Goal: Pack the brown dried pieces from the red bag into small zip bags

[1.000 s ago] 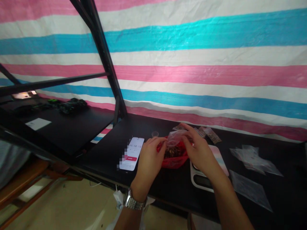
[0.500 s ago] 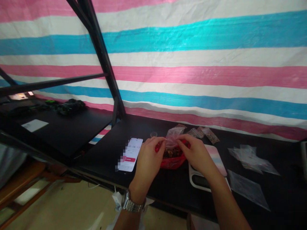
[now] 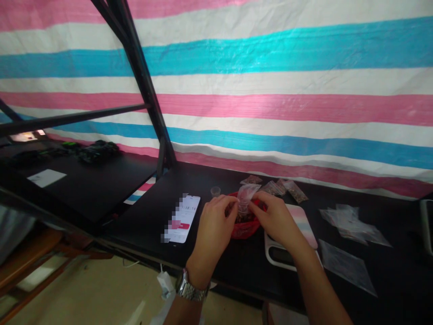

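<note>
A small clear plastic bag [image 3: 246,194] is pinched between my left hand [image 3: 216,223] and my right hand [image 3: 275,221], held upright over a red bag [image 3: 244,228] of brownish bits on the black table [image 3: 209,266]. A silver watch sits on my left wrist. Both hands' fingertips meet at the clear bag's lower part, just above the red bag's opening.
A phone [image 3: 184,217] with a lit screen lies left of my hands, and a tiny clear cup [image 3: 215,191] behind them. A white scale [image 3: 291,234] sits under my right forearm. Filled small bags [image 3: 286,187] lie at the back; empty clear bags [image 3: 348,266] lie right. A black frame post [image 3: 145,90] rises left.
The clear bag, first held flat and wide between my hands, is now upright and narrower. My hands have come closer together and lower over the red bag.
</note>
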A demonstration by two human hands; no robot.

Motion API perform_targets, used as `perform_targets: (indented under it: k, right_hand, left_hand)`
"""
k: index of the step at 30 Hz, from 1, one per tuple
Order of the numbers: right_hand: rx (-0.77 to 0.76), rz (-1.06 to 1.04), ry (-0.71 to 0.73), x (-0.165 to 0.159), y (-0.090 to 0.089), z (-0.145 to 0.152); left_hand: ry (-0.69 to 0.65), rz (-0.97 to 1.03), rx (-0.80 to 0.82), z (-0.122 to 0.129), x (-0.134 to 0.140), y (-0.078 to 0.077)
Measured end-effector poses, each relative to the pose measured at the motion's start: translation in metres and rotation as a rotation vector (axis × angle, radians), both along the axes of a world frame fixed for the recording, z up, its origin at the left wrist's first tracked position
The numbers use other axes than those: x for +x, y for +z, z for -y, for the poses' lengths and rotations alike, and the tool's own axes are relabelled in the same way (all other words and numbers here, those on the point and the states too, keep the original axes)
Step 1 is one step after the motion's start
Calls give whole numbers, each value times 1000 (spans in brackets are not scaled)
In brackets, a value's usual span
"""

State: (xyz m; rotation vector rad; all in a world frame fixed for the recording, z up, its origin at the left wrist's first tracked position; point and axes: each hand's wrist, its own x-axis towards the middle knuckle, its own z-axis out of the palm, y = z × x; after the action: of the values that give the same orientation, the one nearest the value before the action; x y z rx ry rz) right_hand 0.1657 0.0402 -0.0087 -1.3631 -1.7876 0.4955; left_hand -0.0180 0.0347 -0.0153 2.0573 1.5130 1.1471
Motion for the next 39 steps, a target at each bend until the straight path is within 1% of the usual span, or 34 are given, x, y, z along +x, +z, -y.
perform_targets:
  k: [2, 6, 9, 12, 16, 18, 19, 20, 21, 23, 24, 25, 26, 28, 31, 33, 35, 37, 39]
  right_hand:
    - [-7, -4, -2, -2, 0, 0]
    - [18, -25, -56, -1, 1, -1]
    - [0, 10, -9, -2, 0, -1]
    - [9, 11, -1, -6, 0, 0]
    - [12, -75, 3, -8, 3, -1]
    - [29, -166, -37, 2, 7, -3]
    - [48, -214, -98, 13, 8, -4]
    - [69, -259, -189, 28, 10, -5]
    - [94, -278, -310, 46, 10, -5]
    - [72, -209, -585, 90, 9, -2]
    - [7, -124, -779, 112, 7, 1]
    - [-110, -13, -949, 133, 4, 5]
    - [-187, 29, -1024, 151, 0, 10]
    - [-284, 88, -1105, 176, -8, 21]
    - [-327, 160, -1145, 187, -16, 34]
    - [-283, 221, -1165, 184, -17, 38]
    - [-217, 334, -1148, 180, -15, 37]
    - [-200, 483, -1032, 178, -15, 32]
    - [-238, 588, -874, 178, -21, 26]
  left_hand:
    - [8, 8, 3, -1, -1, 0]
    - [29, 5, 5, -2, -1, 1]
    - [-12, -15, 2, -1, 1, 2]
    - [0, 5, 27, -1, 1, 2]
    - [40, 59, 63, -3, -3, 2]
    - [66, 100, 70, -3, -8, 2]
    - [88, 123, 72, -3, -11, 3]
    - [111, 144, 75, -4, -14, 3]
    - [132, 159, 82, -4, -19, 5]
    - [160, 165, 97, -5, -29, 7]
    - [170, 160, 104, -5, -35, 8]
    - [179, 152, 106, -6, -41, 8]
    - [192, 145, 106, -6, -46, 8]
    - [209, 126, 101, -7, -55, 7]
    - [219, 101, 96, -8, -64, 3]
    - [233, 96, 92, -7, -66, 3]
    - [249, 95, 83, -5, -68, 5]
    - [262, 93, 65, -4, -69, 7]
    - [271, 93, 51, -4, -69, 10]
